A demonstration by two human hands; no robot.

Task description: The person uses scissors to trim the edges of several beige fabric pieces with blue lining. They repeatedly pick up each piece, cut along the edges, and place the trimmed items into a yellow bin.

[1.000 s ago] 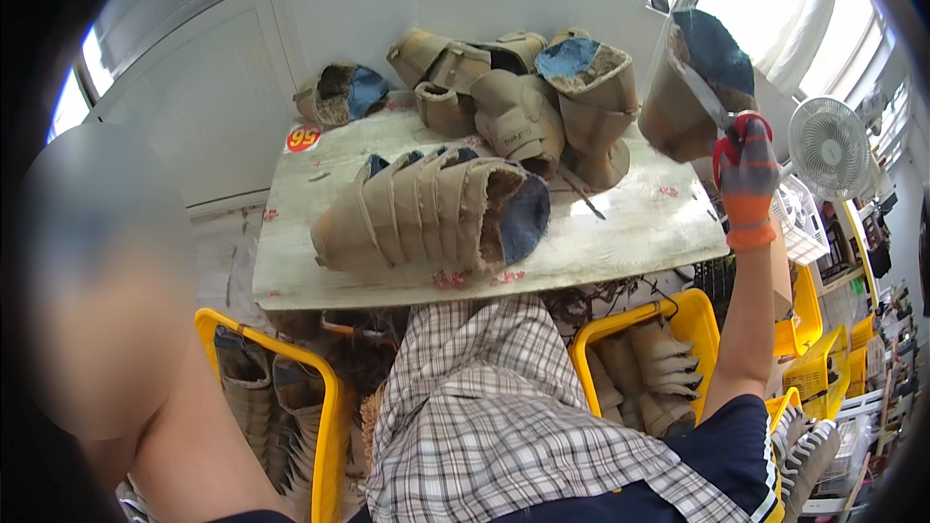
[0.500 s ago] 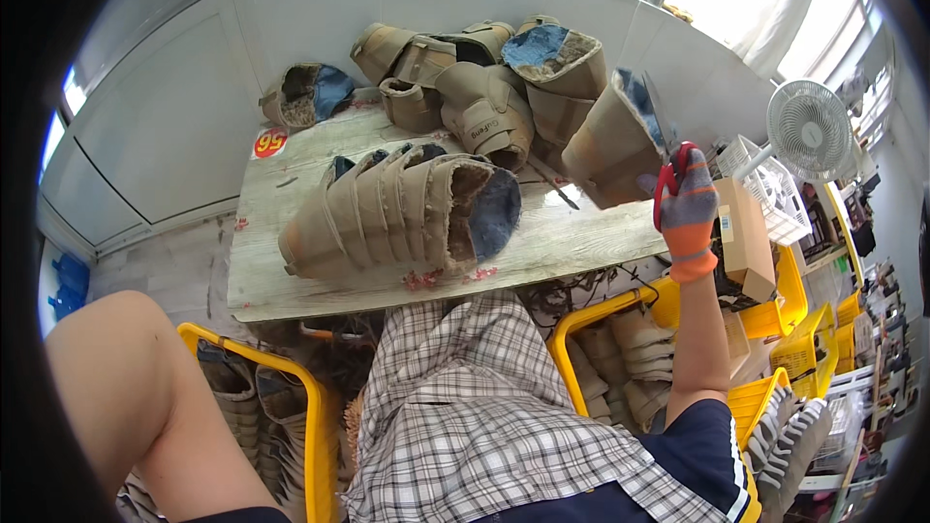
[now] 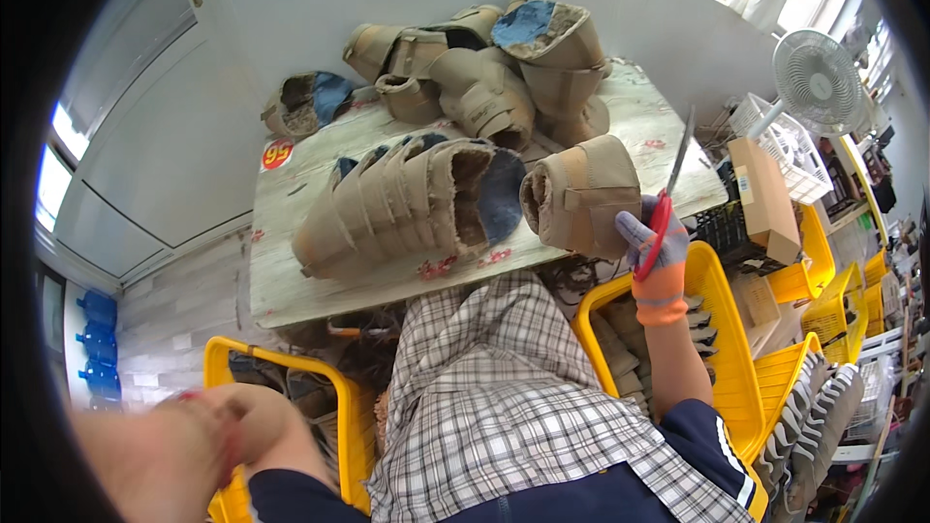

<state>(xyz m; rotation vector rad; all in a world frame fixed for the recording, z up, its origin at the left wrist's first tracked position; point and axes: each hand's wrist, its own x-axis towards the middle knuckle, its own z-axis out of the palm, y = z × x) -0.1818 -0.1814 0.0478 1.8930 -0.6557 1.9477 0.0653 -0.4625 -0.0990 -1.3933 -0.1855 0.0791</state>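
While the gloved right hand clamps red-handled scissors and a tan shoe upper at centre right, a nested row of uppers and a heap lie on the table — the left hand, lower left, is blurred, its grip not discernible.

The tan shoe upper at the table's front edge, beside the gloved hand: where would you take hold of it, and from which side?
Probably by the rounded closed end of the tan shoe upper, coming from the front edge of the table. It lies on its side, partly over that edge. The right hand with the red-handled scissors crowds its right side, and the row of nested uppers its left.
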